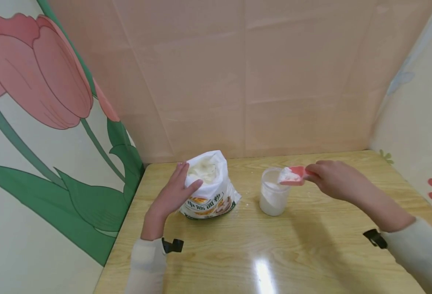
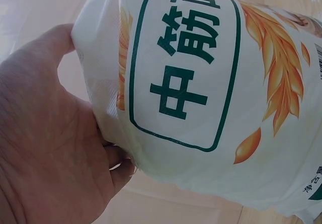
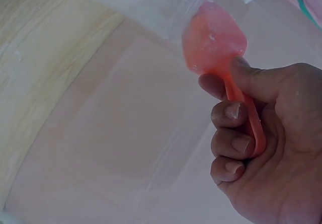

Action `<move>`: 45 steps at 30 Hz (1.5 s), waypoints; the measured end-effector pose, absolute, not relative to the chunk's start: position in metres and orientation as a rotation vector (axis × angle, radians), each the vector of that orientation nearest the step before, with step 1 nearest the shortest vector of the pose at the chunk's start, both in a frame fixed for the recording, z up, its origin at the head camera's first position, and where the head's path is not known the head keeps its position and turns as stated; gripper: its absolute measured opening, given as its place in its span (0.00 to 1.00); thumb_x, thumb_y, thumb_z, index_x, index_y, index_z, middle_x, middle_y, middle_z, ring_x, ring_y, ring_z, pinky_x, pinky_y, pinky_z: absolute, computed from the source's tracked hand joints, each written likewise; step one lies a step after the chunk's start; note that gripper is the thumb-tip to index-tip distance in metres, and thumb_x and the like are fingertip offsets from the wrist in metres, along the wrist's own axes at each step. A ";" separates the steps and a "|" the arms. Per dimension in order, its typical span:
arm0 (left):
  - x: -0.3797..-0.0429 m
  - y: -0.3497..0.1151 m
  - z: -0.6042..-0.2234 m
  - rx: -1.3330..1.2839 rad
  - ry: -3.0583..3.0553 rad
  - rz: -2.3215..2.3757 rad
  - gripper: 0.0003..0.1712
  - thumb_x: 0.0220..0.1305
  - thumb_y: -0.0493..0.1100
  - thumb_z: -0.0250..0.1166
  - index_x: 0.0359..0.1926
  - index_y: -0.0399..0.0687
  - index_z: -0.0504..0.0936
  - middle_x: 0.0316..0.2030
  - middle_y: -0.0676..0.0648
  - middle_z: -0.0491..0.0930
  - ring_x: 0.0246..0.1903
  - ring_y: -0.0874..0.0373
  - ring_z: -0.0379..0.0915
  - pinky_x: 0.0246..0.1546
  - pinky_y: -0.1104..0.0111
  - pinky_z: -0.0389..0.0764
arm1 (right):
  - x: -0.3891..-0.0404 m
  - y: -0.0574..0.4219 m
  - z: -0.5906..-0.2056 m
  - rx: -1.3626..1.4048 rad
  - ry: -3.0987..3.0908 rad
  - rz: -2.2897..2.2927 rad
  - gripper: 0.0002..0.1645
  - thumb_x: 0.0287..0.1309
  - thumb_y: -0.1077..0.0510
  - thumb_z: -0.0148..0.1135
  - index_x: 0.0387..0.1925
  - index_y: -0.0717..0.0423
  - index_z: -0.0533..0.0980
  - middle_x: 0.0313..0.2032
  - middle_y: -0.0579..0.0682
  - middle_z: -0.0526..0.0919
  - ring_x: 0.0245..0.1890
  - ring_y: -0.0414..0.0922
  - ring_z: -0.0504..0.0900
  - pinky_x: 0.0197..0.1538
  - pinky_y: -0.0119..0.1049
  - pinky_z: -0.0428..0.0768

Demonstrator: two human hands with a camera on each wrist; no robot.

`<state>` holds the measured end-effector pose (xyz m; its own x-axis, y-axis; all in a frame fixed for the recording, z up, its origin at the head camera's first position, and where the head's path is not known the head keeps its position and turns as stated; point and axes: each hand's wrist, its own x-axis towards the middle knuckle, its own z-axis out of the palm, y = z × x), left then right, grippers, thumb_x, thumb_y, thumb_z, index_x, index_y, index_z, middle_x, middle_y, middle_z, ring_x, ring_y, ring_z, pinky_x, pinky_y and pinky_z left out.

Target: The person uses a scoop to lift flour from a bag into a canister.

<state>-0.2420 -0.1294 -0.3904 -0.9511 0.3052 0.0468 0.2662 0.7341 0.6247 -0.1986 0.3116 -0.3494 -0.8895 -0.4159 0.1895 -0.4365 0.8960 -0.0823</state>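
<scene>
My right hand (image 1: 335, 177) grips the handle of a pink scoop (image 3: 214, 40), its fingers curled round it in the right wrist view. White flour (image 1: 288, 175) fills the scoop's bowl, which overlaps the rim of a clear plastic jar (image 1: 273, 200) in the head view. More white flour lies inside that jar. To its left stands an open flour bag (image 1: 210, 204), upright, its mouth folded outward and pale flour showing inside. My left hand (image 1: 173, 192) holds the bag's top edge at its left side, the thumb on the near side. Green characters and wheat ears are printed on the bag (image 2: 181, 83).
Both containers stand on a light wooden table (image 1: 216, 249), with white specks between them. A plain pinkish sheet (image 1: 245, 81) hangs behind the table's far edge. Left of the table is a tulip-printed wall covering (image 1: 35, 73); another printed covering (image 1: 418, 134) borders the right.
</scene>
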 end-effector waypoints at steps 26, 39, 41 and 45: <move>-0.242 -0.128 -0.389 0.483 2.864 1.043 0.55 0.69 0.74 0.50 0.82 0.50 0.41 0.81 0.51 0.34 0.80 0.57 0.24 0.76 0.45 0.46 | -0.224 0.274 -0.295 0.758 -3.032 -0.330 0.14 0.58 0.55 0.71 0.22 0.50 0.75 0.23 0.43 0.75 0.23 0.43 0.70 0.26 0.41 0.70; -0.241 -0.127 -0.391 0.478 2.873 1.036 0.52 0.72 0.71 0.51 0.82 0.50 0.41 0.81 0.50 0.34 0.80 0.53 0.25 0.75 0.44 0.47 | -0.223 0.260 -0.286 0.811 -3.013 -0.434 0.15 0.58 0.57 0.70 0.21 0.52 0.74 0.23 0.44 0.76 0.23 0.44 0.72 0.34 0.48 0.77; -0.241 -0.127 -0.391 0.478 2.872 1.041 0.52 0.72 0.70 0.51 0.82 0.50 0.41 0.81 0.50 0.34 0.80 0.52 0.25 0.75 0.44 0.47 | -0.223 0.260 -0.285 0.822 -3.003 -0.433 0.15 0.58 0.57 0.70 0.21 0.52 0.74 0.22 0.45 0.76 0.23 0.44 0.72 0.33 0.48 0.77; -0.241 -0.127 -0.392 0.473 2.874 1.038 0.52 0.72 0.71 0.51 0.82 0.50 0.41 0.81 0.50 0.34 0.80 0.52 0.26 0.75 0.44 0.47 | -0.222 0.260 -0.284 0.829 -3.004 -0.423 0.14 0.58 0.57 0.70 0.22 0.52 0.74 0.23 0.45 0.76 0.23 0.43 0.72 0.34 0.48 0.77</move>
<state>-0.2412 -0.1268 -0.3916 -0.9521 0.3006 0.0566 0.2674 0.7279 0.6314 -0.2224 0.2600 -0.2842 -0.8611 -0.5031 -0.0736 -0.5039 0.8248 0.2564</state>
